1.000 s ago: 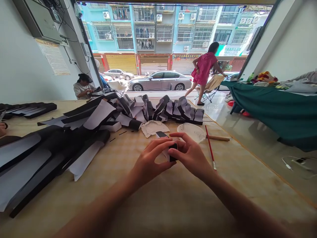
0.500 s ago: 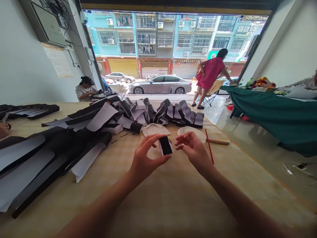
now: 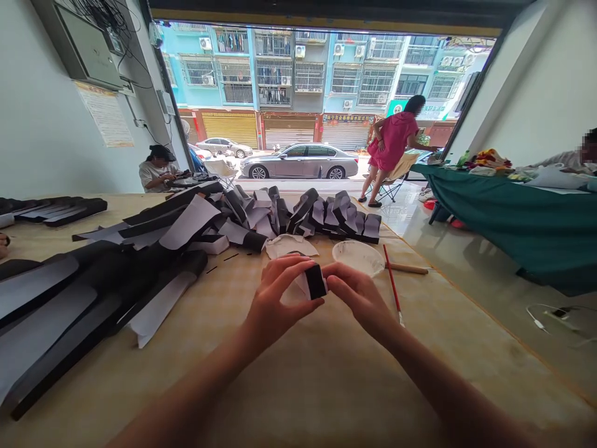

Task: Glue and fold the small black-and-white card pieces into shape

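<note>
My left hand (image 3: 273, 302) grips a small block (image 3: 316, 282) between thumb and fingers, above the table. The block has a black face and white sides. My right hand (image 3: 358, 295) is closed in a pinch at the block's right edge, where a bit of white shows by the fingertips. Beyond the hands lies a pile of similar black blocks with white faces (image 3: 342, 211). A pale round dish (image 3: 359, 256) and a red-handled brush (image 3: 392, 277) are just past my right hand.
Long black strips with white faces (image 3: 51, 292) cover the table's left side. A wooden stick (image 3: 409, 269) lies by the brush. Another white scrap (image 3: 284, 246) sits before the pile. A person in pink (image 3: 394, 140) stands beyond, near a green-covered table (image 3: 494, 205).
My right hand has moved left, and its spread fingers have closed at the block's right edge. The block has turned slightly in my left hand. The person in pink has straightened up.
</note>
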Action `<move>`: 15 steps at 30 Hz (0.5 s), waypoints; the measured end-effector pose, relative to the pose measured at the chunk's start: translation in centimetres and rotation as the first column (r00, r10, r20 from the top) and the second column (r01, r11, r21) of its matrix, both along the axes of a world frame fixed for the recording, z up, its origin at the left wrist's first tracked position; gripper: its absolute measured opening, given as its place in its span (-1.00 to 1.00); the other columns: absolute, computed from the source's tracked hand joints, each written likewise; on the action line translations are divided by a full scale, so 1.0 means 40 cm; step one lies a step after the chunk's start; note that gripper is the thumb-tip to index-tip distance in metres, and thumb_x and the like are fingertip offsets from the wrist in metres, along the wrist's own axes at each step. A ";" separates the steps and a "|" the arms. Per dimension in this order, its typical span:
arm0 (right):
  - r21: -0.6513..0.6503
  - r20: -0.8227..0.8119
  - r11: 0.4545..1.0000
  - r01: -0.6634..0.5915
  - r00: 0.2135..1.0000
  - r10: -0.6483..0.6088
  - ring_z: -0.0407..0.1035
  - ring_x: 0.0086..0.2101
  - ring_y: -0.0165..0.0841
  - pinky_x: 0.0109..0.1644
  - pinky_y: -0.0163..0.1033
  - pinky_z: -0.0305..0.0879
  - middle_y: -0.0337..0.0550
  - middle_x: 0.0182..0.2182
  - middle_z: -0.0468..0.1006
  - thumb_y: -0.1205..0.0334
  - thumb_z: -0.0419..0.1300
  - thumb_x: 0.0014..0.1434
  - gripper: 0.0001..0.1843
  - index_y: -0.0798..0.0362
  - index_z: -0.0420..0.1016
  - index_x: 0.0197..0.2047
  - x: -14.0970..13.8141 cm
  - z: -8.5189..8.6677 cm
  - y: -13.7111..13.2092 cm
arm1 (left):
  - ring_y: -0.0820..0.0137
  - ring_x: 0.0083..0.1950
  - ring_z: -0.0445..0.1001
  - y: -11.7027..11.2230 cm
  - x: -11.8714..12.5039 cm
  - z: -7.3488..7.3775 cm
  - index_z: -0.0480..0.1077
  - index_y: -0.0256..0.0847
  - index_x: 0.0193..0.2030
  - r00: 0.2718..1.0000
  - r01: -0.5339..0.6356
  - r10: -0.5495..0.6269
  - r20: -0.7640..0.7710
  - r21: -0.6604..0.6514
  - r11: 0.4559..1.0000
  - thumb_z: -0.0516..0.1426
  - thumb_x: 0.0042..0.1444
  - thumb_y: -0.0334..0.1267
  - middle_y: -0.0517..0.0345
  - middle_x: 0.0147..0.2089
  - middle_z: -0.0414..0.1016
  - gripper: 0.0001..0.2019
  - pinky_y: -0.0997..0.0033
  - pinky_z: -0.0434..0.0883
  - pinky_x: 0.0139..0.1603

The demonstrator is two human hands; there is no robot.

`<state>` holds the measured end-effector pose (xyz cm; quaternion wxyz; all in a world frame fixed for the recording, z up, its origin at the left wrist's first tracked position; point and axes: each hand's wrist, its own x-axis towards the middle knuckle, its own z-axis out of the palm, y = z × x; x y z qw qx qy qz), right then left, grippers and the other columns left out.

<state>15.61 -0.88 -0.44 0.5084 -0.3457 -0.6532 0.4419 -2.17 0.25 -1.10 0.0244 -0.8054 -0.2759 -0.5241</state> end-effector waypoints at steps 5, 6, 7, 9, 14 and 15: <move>0.010 0.091 0.999 0.036 0.995 -0.037 0.29 -0.43 -0.38 -0.34 -0.28 0.21 -0.25 -0.49 0.43 0.04 0.21 0.08 -0.77 0.03 0.46 -0.39 -0.011 -0.008 -0.004 | 0.20 0.11 0.39 -0.001 0.008 -0.015 0.31 -0.11 0.06 0.996 -0.024 0.028 -0.090 0.045 0.999 0.28 -0.02 -0.18 0.02 0.00 0.46 -0.52 0.15 0.36 0.12; 0.012 0.105 0.999 0.051 0.993 -0.052 0.27 -0.45 -0.40 -0.35 -0.29 0.18 -0.27 -0.52 0.41 0.05 0.21 0.08 -0.77 0.04 0.44 -0.43 -0.012 -0.010 -0.003 | 0.20 0.11 0.40 -0.001 0.010 -0.017 0.32 -0.12 0.05 0.995 -0.025 0.030 -0.099 0.053 0.998 0.28 -0.03 -0.18 0.02 -0.01 0.47 -0.53 0.16 0.36 0.11; 0.014 0.116 0.998 0.062 0.991 -0.063 0.25 -0.46 -0.41 -0.36 -0.29 0.16 -0.28 -0.54 0.38 0.06 0.21 0.09 -0.77 0.04 0.42 -0.45 -0.014 -0.011 -0.003 | 0.20 0.10 0.40 -0.001 0.011 -0.018 0.32 -0.12 0.04 0.994 -0.026 0.032 -0.106 0.062 0.998 0.29 -0.03 -0.18 0.02 -0.02 0.47 -0.53 0.16 0.36 0.11; 0.014 0.122 0.998 0.068 0.990 -0.069 0.23 -0.46 -0.42 -0.36 -0.30 0.15 -0.29 -0.54 0.36 0.07 0.19 0.11 -0.76 0.04 0.39 -0.47 -0.018 -0.011 -0.006 | 0.21 0.09 0.41 -0.002 0.014 -0.019 0.33 -0.12 0.04 0.993 -0.026 0.035 -0.110 0.082 0.996 0.28 -0.02 -0.19 0.02 -0.03 0.48 -0.54 0.18 0.36 0.10; 0.020 0.115 0.998 0.065 0.991 -0.067 0.24 -0.44 -0.41 -0.35 -0.30 0.17 -0.28 -0.52 0.36 0.03 0.16 0.14 -0.74 0.04 0.38 -0.43 -0.023 -0.015 -0.011 | 0.22 0.09 0.42 -0.003 0.016 -0.017 0.33 -0.10 0.04 0.994 -0.026 0.036 -0.103 0.093 0.995 0.27 -0.02 -0.21 0.03 -0.03 0.49 -0.55 0.19 0.36 0.10; 0.011 0.107 0.998 0.054 0.993 -0.055 0.24 -0.44 -0.41 -0.35 -0.30 0.17 -0.28 -0.52 0.37 -0.01 0.15 0.14 -0.71 0.05 0.39 -0.43 -0.021 -0.017 -0.009 | 0.21 0.09 0.42 -0.003 0.015 -0.015 0.33 -0.10 0.05 0.994 -0.027 0.036 -0.104 0.091 0.995 0.27 -0.02 -0.20 0.03 -0.03 0.49 -0.55 0.19 0.36 0.10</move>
